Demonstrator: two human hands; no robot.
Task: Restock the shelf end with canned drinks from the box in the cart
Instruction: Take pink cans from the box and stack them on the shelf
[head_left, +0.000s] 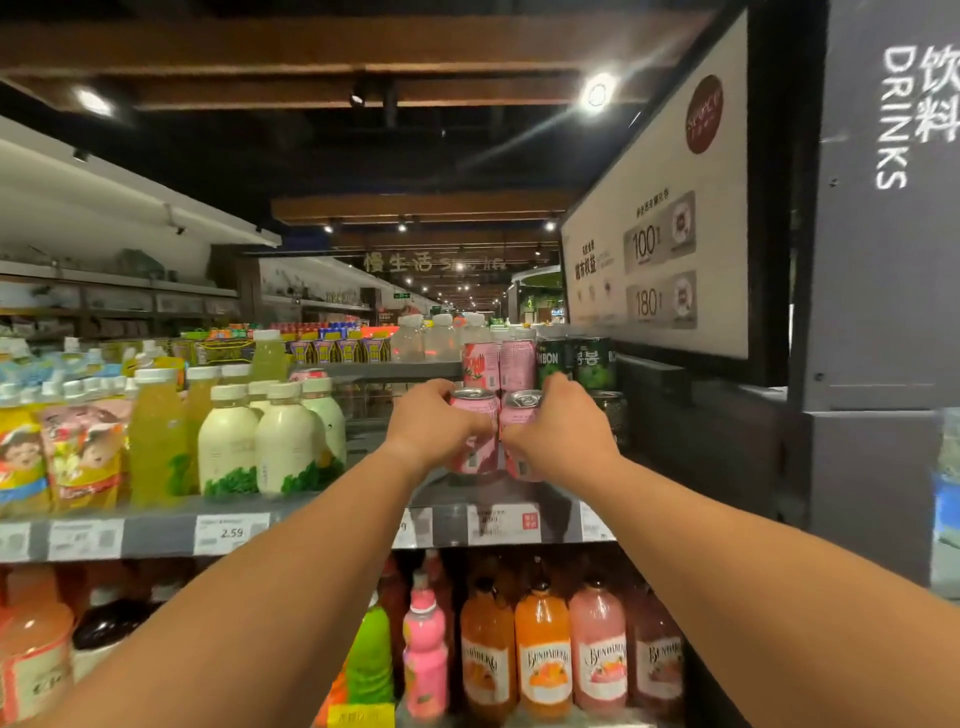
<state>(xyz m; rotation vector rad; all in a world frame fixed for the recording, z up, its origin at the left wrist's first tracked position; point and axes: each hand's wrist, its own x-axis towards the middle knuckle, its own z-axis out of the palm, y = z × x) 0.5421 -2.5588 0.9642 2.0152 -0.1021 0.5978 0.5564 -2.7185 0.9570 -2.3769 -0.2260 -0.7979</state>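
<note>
Two pink drink cans stand side by side on the grey shelf (363, 530). My left hand (434, 423) grips the left pink can (475, 410); my right hand (563, 428) grips the right pink can (519, 410). The two cans touch each other. Behind them, stacked higher, are two more pink cans (498, 364), with dark green cans (576, 361) to their right. The box and the cart are out of view.
White milky bottles (270, 441) and yellow juice bottles (156, 436) fill the shelf to the left. Glass soda bottles (545, 654) stand on the shelf below. A dark pillar with a "DRINKS" sign (893, 119) and a poster board (660, 223) close off the right.
</note>
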